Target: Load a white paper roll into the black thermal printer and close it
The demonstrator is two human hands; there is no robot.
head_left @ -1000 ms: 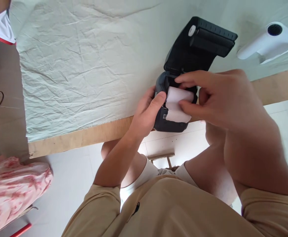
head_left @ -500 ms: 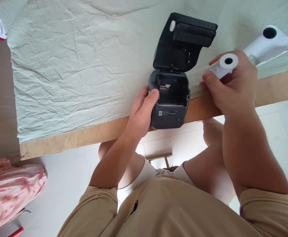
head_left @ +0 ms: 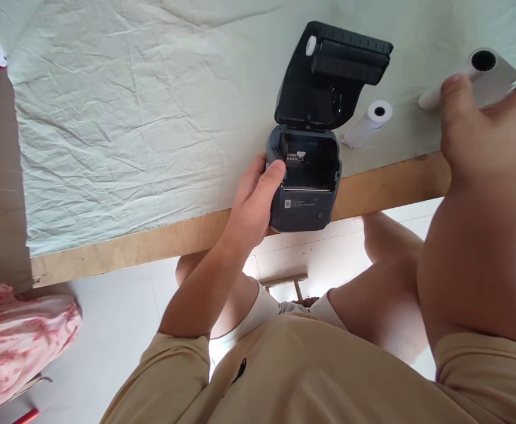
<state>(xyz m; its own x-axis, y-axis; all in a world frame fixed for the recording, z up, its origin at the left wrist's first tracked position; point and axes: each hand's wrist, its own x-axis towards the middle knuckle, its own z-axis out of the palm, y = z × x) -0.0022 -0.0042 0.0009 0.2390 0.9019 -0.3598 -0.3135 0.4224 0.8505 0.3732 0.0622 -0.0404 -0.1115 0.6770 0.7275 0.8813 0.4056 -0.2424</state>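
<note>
On the bench [head_left: 108, 253], the left hand [head_left: 253, 203] keeps its grip clamped on the open portable printer [head_left: 304, 211]. The right hand [head_left: 483, 132], digits apart, has shifted to the larger paper roll [head_left: 494, 81], contact unclear; the smaller roll [head_left: 366, 128] now lies beside the printer, released.

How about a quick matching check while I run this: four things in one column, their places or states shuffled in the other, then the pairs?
1. left hand
2. lid
3. smaller paper roll
4. larger paper roll

A. partly hidden by the right hand
B. swung open
C. gripping the printer by its side
D. on the cloth, just beside the printer

Pairs: 1-C, 2-B, 3-D, 4-A
</note>
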